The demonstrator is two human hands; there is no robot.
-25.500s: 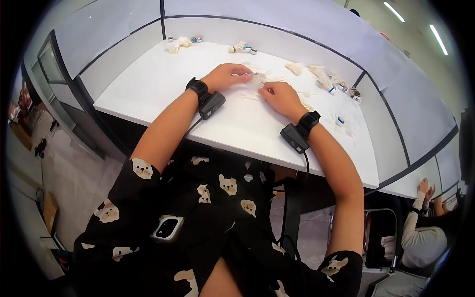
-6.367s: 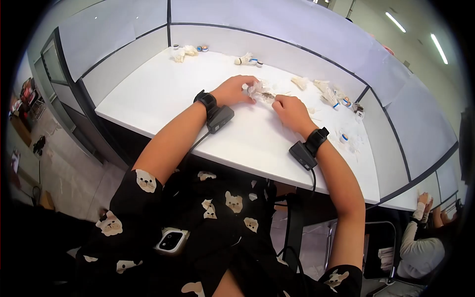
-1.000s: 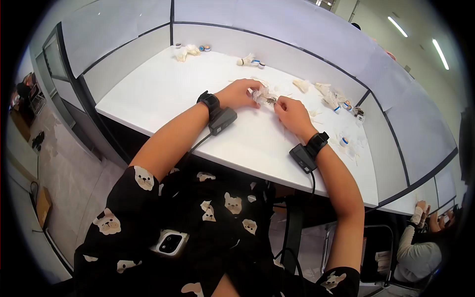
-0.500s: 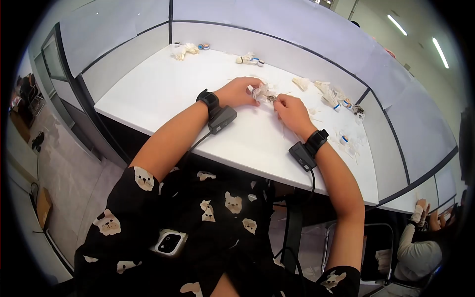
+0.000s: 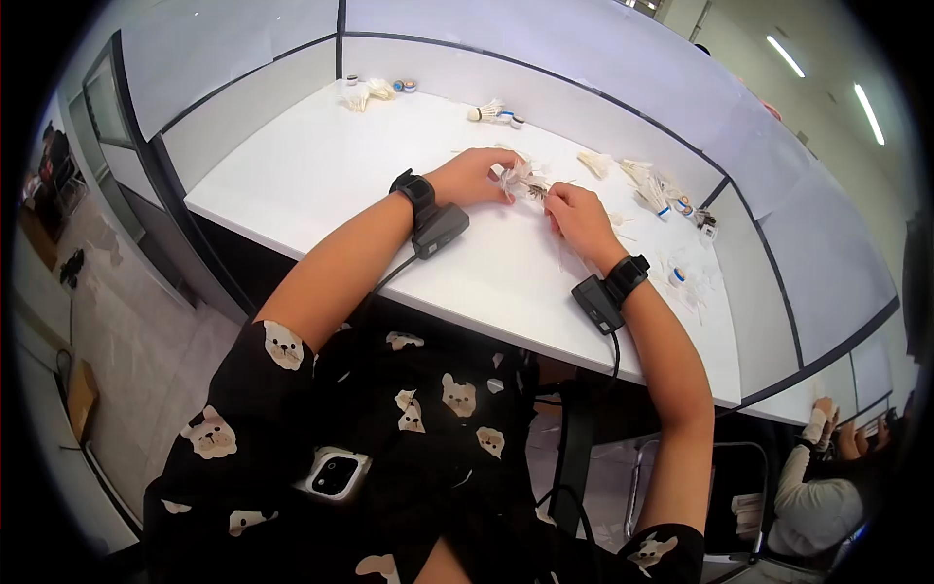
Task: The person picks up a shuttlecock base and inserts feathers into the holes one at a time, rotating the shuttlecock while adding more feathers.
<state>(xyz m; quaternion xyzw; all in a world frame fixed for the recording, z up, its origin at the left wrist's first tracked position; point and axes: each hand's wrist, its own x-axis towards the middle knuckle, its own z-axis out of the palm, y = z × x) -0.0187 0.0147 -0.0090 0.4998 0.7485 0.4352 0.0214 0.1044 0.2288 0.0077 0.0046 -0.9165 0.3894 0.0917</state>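
Observation:
Held over the white table point(image 5: 428, 268) is a ragged feather shuttlecock point(image 5: 521, 180), its white feathers splayed and its far end brownish. My left hand point(image 5: 475, 177) is closed around its left side, with thumb and fingers curled on it. From the right, my right hand point(image 5: 580, 214) is closed in a pinch beside the brownish end. Whatever sits between those fingertips is too small to make out. Loose feather bits and quills lie on the table near both hands.
Along the back sit a shuttlecock point(image 5: 486, 112), white feather bundles point(image 5: 370, 93) and round blue-edged pieces point(image 5: 404, 86). More feather clusters point(image 5: 652, 185) and a blue-banded piece point(image 5: 678, 276) are at the right. Partition panels point(image 5: 564, 83) enclose the table. A person point(image 5: 817, 501) sits at far right.
My right hand has shifted slightly right, widening the gap to the shuttlecock. My left hand keeps its hold almost unmoved. The whole view has tilted a little.

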